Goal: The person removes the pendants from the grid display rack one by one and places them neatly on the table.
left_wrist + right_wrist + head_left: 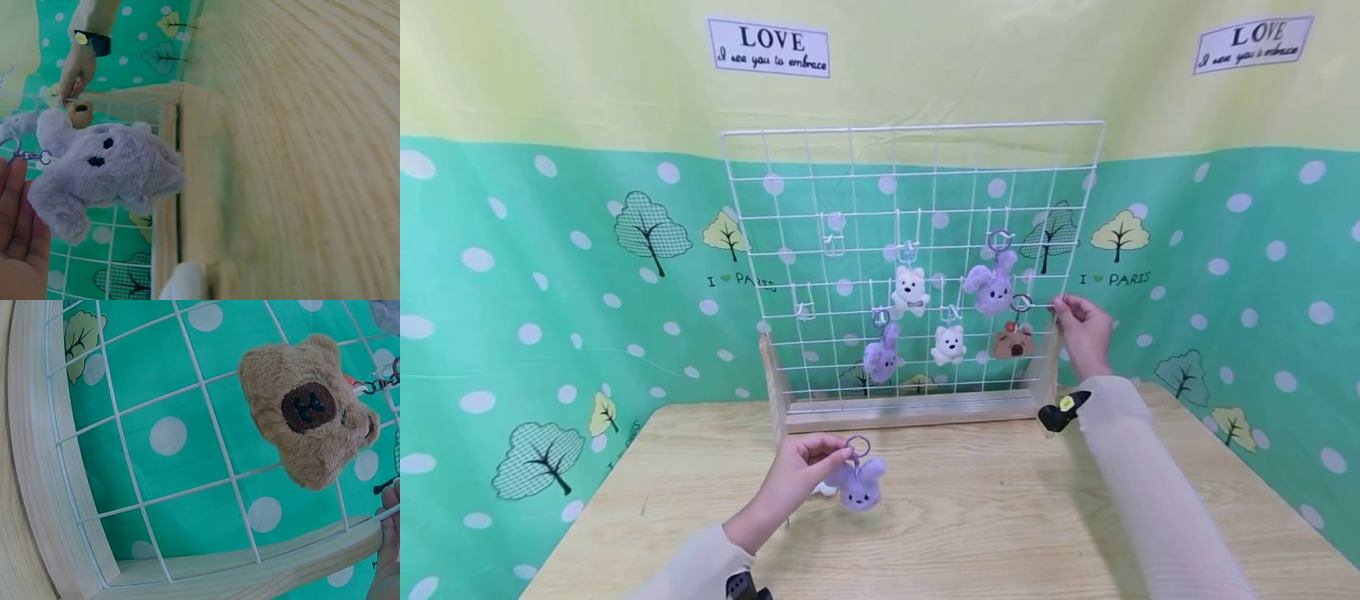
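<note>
My left hand point(793, 479) pinches the chain end of a purple plush bunny keychain point(860, 490) below its ring, holding it over the table in front of the rack. In the left wrist view the bunny point(119, 165) shows its black eyes and dangling ears. At the right edge of a white wire grid rack point(913, 127), my right hand point(1084, 333) grips the side wire. Nearest to it hangs a brown bear keychain point(1013, 342), seen close up in the right wrist view. A white object point(823, 490) is partly hidden behind my left hand.
Two more purple bunnies point(995, 292) and two white bears point(910, 292) hang from hooks on the grid. Two hooks point(833, 242) at the left hold nothing. A wooden base point(910, 411) supports the grid on the table point(970, 517). Patterned cloth point(572, 317) stands behind.
</note>
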{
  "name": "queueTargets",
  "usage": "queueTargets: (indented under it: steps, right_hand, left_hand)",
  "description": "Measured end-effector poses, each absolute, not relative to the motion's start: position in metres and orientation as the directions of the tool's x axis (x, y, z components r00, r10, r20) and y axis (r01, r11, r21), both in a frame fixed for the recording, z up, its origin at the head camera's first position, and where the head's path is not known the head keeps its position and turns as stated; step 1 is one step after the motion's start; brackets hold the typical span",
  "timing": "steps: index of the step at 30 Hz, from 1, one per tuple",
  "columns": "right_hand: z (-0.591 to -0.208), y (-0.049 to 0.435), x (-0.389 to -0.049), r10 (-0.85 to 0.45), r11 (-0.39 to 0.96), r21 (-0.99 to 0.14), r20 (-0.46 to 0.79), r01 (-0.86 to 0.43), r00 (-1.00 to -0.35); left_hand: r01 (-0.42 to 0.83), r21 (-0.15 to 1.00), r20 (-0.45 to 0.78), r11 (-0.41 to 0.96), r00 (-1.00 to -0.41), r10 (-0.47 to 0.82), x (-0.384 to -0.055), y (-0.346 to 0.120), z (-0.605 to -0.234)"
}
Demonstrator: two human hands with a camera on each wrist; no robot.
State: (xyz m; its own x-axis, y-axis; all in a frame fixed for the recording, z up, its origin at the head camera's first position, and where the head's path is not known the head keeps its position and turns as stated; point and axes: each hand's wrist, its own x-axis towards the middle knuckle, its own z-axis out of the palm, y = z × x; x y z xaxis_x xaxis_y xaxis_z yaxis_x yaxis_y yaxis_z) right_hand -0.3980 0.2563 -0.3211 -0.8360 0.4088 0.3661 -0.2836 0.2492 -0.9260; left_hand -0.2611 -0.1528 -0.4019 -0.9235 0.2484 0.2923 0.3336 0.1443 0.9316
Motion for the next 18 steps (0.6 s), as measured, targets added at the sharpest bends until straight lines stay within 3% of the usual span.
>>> queueTargets:
  steps: [18]
  right_hand:
    - [-0.32,0.258,-0.398,0.407,0.24,-0.927,0.365,-0.287,-0.837]
  left_hand:
    - [0.302,0.934,0.249,0.193,-0.934,0.256,-0.282,-0.146,-0.422]
